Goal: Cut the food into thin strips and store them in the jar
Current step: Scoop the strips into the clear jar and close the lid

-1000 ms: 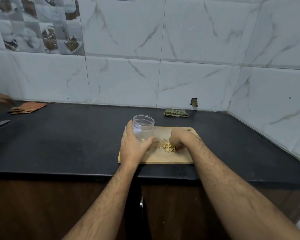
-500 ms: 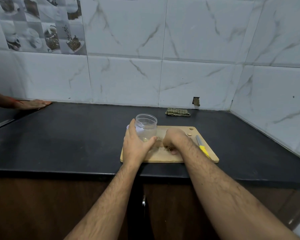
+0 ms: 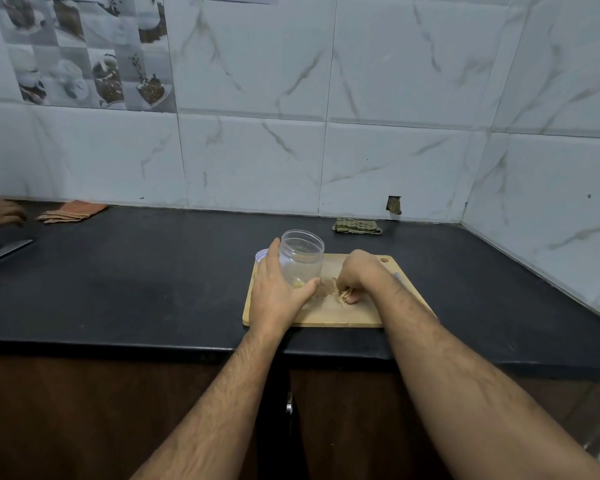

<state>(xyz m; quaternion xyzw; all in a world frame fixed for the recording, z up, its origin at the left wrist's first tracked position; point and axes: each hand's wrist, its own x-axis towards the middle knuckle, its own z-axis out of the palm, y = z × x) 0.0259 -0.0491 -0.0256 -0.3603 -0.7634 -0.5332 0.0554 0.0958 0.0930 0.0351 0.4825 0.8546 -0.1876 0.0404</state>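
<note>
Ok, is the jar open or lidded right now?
Open. The jar stands upright on the cutting board, its bare rim showing, held by the left hand.

No readable text — none anywhere.

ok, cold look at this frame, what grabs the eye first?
The two hands at mid-counter: the left hand grips a clear open jar standing on the wooden cutting board, and the right hand pinches pale food strips beside it. Far left, another person's hand near an orange cloth.
</note>
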